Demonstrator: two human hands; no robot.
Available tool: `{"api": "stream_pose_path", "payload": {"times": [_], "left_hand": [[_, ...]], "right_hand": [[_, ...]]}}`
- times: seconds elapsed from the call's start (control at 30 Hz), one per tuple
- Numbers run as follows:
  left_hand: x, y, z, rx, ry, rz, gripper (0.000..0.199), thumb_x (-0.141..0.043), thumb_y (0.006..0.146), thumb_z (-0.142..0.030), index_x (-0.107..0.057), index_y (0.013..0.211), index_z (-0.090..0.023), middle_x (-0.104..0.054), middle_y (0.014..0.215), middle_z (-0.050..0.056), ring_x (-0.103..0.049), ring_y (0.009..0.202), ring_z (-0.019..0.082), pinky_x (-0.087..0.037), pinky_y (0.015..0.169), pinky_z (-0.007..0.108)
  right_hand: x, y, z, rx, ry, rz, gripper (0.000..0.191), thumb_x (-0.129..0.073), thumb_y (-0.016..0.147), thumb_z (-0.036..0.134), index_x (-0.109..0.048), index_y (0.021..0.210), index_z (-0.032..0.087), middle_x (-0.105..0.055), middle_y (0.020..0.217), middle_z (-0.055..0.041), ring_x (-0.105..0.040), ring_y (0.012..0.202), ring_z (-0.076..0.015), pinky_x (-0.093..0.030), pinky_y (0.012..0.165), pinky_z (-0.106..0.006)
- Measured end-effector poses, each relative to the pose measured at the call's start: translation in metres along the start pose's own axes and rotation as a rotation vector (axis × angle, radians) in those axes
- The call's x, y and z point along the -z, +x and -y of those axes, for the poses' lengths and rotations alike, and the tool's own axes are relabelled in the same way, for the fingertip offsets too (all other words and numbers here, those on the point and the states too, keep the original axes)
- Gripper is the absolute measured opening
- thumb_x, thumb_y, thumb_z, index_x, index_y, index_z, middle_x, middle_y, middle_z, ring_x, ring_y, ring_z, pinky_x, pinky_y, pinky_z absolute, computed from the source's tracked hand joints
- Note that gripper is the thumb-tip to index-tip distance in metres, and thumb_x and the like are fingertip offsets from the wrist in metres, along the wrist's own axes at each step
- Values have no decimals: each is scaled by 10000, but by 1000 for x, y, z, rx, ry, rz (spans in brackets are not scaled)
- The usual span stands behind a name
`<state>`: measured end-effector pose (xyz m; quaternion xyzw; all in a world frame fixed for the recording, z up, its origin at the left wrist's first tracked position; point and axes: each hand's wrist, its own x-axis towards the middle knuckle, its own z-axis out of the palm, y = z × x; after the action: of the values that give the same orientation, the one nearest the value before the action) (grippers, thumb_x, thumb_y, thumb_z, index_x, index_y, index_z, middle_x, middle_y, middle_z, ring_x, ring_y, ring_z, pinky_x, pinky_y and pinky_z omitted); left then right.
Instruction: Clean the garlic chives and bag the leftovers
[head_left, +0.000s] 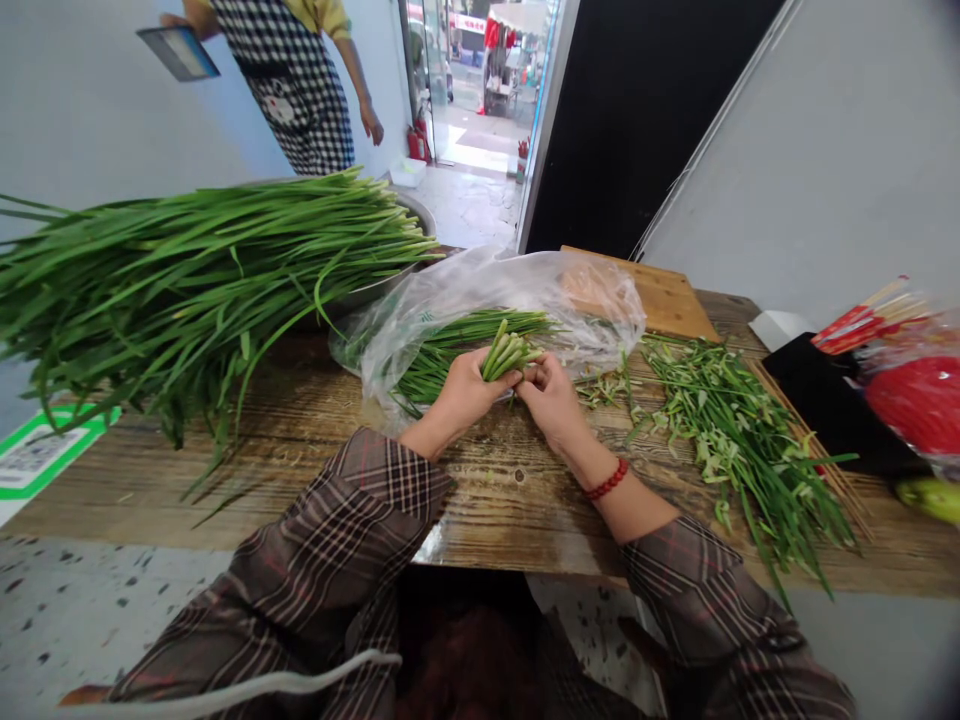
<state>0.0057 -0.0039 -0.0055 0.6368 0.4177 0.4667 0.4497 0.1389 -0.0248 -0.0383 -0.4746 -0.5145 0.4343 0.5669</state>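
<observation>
My left hand [466,388] is wrapped round a small bunch of green chives [508,352], pale stem ends pointing up and to the right. The fingers of my right hand [551,395] pinch together at the right side of the bunch's stems; what lies between them is too small to make out. Just behind my hands, more chives [427,362] lie in an open clear plastic bag [480,275]. A large heap of long chives [225,250] rests at the left on a metal basin [416,212].
Trimmed leaves and scraps [727,420] lie on the wooden table [510,500] at the right. Behind the bag is a wooden board [671,300]. A black box [832,400] with packaged chopsticks stands far right. A person in a checked apron [300,90] stands beyond the heap.
</observation>
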Motion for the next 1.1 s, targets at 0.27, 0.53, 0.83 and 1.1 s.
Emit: {"api": "stream_pose_path", "payload": {"times": [0.27,0.53,0.83,1.1], "left_hand": [[2,1,-6,2,-8,-70,184,-732,686,-289,-695,800,-149,-695,771,17,-617,725,176,-494,703,281],[7,3,-9,45,3,6,251,-731,683,-311,-706,861,-138,-711,850,23,-614,778,177,-480,759,288],[5,3,-3,17,71,186,220,-705,721,-344,-711,806,-141,-670,702,-4,-584,657,153,-459,663,274],[5,1,-7,-72,234,304,159,-663,766,-266,-688,665,-147,-671,676,0,-601,655,148,-451,672,258]], "right_hand": [[6,-2,4,137,-485,67,268,-535,728,156,-525,988,219,-522,672,48,-521,637,-160,-393,633,-287],[52,4,28,154,-386,403,313,-691,782,410,-670,1011,198,-664,896,-36,-582,793,-169,-460,721,-304],[37,1,37,380,-346,56,141,-624,839,313,-695,882,199,-653,760,-8,-563,679,-135,-449,639,-269],[32,-3,31,412,-379,-140,148,-600,862,306,-653,790,188,-652,729,-8,-565,667,-140,-438,647,-268]]}}
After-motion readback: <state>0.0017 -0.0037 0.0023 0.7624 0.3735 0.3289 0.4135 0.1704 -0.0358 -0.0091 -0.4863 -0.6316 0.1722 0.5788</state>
